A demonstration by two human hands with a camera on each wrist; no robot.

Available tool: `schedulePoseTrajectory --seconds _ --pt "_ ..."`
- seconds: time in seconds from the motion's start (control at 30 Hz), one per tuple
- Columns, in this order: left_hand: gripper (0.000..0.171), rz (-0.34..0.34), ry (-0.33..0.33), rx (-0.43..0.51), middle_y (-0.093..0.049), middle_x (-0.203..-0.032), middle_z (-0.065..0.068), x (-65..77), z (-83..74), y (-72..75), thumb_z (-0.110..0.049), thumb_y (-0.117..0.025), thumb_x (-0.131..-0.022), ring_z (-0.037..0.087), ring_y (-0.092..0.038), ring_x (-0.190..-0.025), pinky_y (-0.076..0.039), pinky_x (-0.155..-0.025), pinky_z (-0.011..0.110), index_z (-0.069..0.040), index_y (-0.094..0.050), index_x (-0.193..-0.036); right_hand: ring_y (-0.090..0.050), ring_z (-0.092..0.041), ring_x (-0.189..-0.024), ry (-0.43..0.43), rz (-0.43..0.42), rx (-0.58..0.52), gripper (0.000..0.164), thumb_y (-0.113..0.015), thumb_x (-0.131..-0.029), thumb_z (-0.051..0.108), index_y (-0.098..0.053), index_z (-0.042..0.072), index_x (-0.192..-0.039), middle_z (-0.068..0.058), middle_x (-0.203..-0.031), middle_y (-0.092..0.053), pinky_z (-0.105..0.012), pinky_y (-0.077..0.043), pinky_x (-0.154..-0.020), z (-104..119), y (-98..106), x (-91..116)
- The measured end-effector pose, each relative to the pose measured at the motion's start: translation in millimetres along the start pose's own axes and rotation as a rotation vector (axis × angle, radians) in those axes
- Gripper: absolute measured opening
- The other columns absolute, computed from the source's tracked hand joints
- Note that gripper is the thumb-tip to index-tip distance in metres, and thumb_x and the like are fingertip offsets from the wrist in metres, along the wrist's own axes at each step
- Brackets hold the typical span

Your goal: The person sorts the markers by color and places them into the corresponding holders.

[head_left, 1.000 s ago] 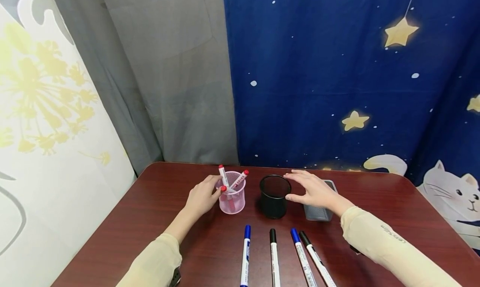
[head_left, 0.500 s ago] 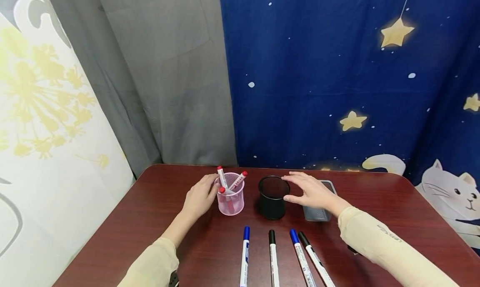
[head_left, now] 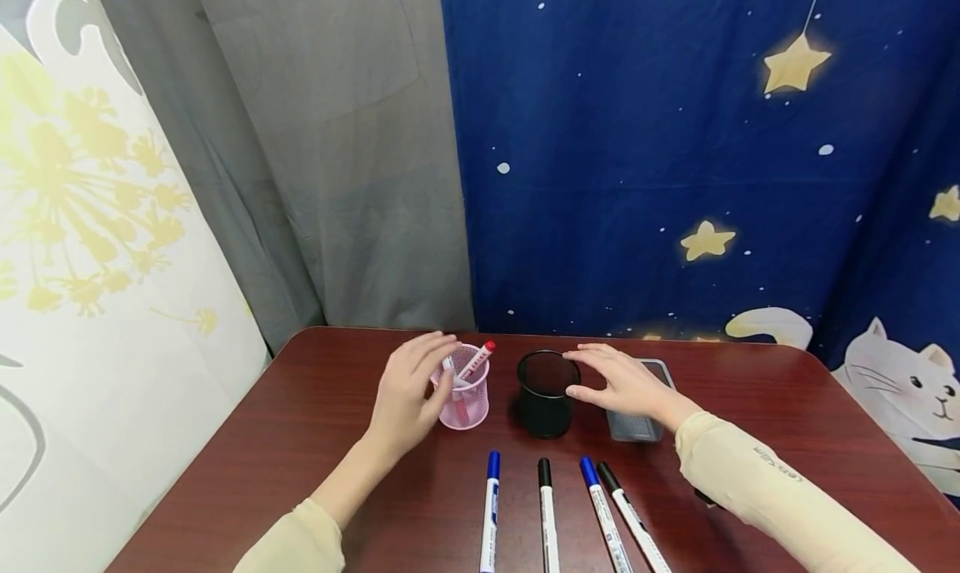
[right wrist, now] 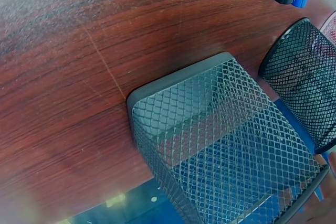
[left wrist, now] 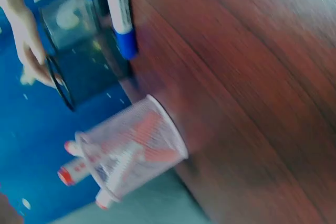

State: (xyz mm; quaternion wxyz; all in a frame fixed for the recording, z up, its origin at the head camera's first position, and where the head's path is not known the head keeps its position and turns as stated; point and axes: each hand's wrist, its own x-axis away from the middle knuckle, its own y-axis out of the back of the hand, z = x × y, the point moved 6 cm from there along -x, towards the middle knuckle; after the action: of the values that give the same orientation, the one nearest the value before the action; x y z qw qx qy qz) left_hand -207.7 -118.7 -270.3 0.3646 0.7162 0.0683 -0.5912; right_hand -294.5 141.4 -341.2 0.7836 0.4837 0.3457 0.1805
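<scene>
A pink mesh pen cup (head_left: pixel 475 408) stands at the far middle of the table with several red-capped markers (head_left: pixel 478 360) leaning in it. Beside its left side, partly covering it in the head view, is my left hand (head_left: pixel 405 394), fingers spread and holding nothing. The left wrist view shows the pink cup (left wrist: pixel 137 148) with no fingers round it. My right hand (head_left: pixel 626 381) has its fingertips and thumb at the right rim of a black mesh pen cup (head_left: pixel 546 415); its fingers are extended. In the right wrist view only part of the fingers (right wrist: pixel 332 162) shows.
Right of the black cup stands a grey rectangular mesh holder (head_left: pixel 636 426), partly behind my right hand. Nearer, a blue-capped marker (head_left: pixel 489 510), a black-capped marker (head_left: pixel 549 515), another blue-capped marker (head_left: pixel 606 515) and another black-capped one (head_left: pixel 636 519) lie on the brown table (head_left: pixel 247 465).
My left hand has lifted off the pink cup's left side and shifted up, covering some red marker caps. My right hand stays at the black cup's rim.
</scene>
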Motion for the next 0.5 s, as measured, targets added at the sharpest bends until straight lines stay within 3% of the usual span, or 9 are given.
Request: schedulePoseTrajectory --seconds 0.2,0.3,0.4,0.5 --pt "0.028 -0.002 -0.151 0.047 -0.058 -0.108 0.008 -7.3 -41.4 -6.0 -0.017 -0.044 -0.089 0.026 -0.050 -0.103 -0.036 -0.087 0.039 -0.002 -0.061 -0.104 -0.038 -0.025 -0.118 -0.013 -0.010 0.001 0.053 -0.055 -0.082 0.046 -0.053 0.010 -0.122 -0.008 -0.123 -0.049 -0.047 -0.031 -0.091 0 0 -1" --pt "0.028 0.036 -0.201 0.060 -0.058 -0.107 0.008 -6.3 -56.5 -12.5 -0.017 -0.042 -0.090 0.024 -0.050 -0.105 -0.036 -0.089 0.038 -0.003 -0.062 -0.104 -0.038 -0.024 -0.118 -0.026 -0.005 0.002 0.053 -0.054 -0.083 0.047 -0.053 0.011 -0.122 -0.008 -0.123 -0.049 -0.046 -0.031 -0.092 0 0 -2" --pt "0.028 0.132 -0.258 0.062 -0.058 -0.107 0.007 -1.0 -68.5 -23.6 -0.018 -0.043 -0.089 0.023 -0.049 -0.107 -0.034 -0.091 0.037 -0.004 -0.061 -0.106 -0.039 -0.022 -0.117 -0.033 -0.005 0.005 0.053 -0.053 -0.083 0.047 -0.053 0.011 -0.122 -0.007 -0.122 -0.049 -0.045 -0.032 -0.092 0 0 -2" --pt "0.027 0.295 -0.323 0.027 -0.057 -0.108 0.004 9.3 -78.9 -39.2 -0.021 -0.049 -0.087 0.019 -0.047 -0.109 -0.031 -0.093 0.036 -0.008 -0.061 -0.107 -0.039 -0.022 -0.117 -0.029 -0.014 0.012 0.052 -0.054 -0.083 0.047 -0.054 0.012 -0.121 -0.006 -0.121 -0.050 -0.044 -0.033 -0.091 0 0 -2"
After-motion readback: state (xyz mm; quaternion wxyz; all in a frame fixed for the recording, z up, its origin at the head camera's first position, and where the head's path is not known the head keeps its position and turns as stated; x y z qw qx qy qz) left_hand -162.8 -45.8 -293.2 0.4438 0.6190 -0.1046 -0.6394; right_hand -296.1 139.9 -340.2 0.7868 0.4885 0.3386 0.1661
